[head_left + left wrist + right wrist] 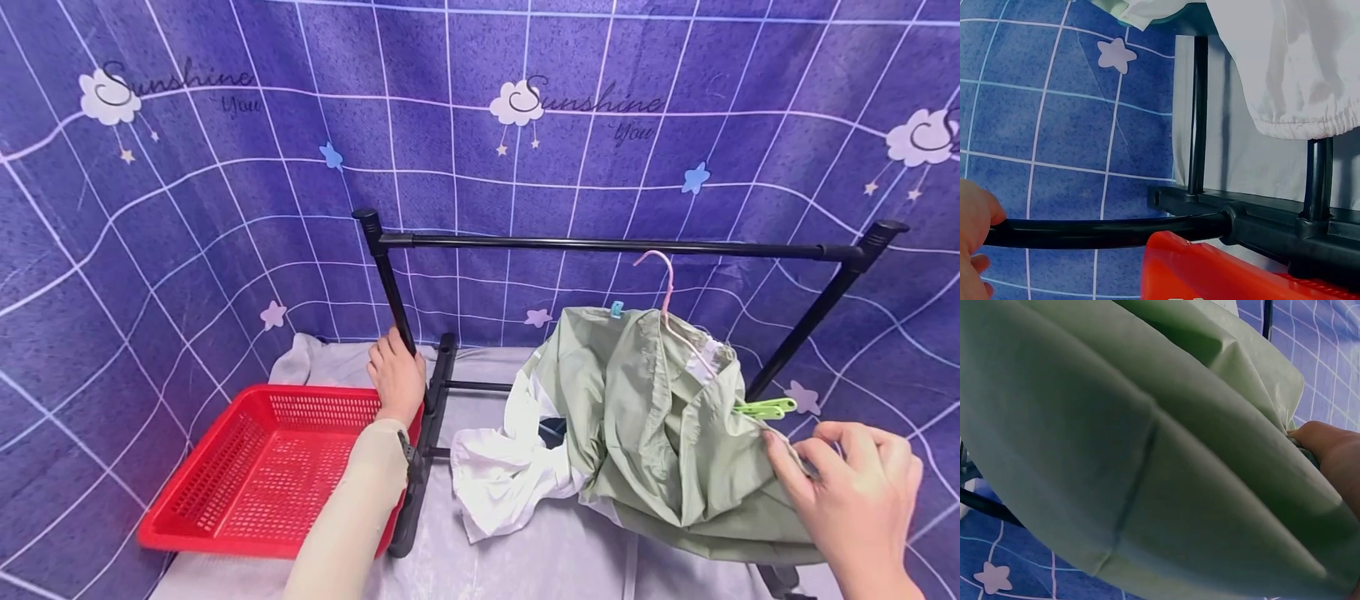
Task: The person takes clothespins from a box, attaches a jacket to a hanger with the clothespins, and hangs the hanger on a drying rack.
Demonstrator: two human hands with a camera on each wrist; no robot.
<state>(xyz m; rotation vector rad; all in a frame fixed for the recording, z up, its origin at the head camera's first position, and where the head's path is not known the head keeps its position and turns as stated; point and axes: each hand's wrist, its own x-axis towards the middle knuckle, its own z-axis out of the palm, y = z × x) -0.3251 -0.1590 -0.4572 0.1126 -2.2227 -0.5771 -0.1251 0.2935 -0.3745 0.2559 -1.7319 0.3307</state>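
A light green garment with a white, elastic-cuffed part is on a pink hanger. The hanger's hook is at the rack's black top bar; I cannot tell whether it rests over it. A blue clip and a green clothespin are on the garment. My right hand pinches the garment's edge just below the clothespin; the right wrist view shows the cloth spread wide. My left hand grips the rack's left post.
A red perforated basket stands left of the rack, beneath my left forearm. The rack's black foot runs beside it. A blue-purple gridded curtain surrounds the back and sides. Pale grey cloth covers the surface.
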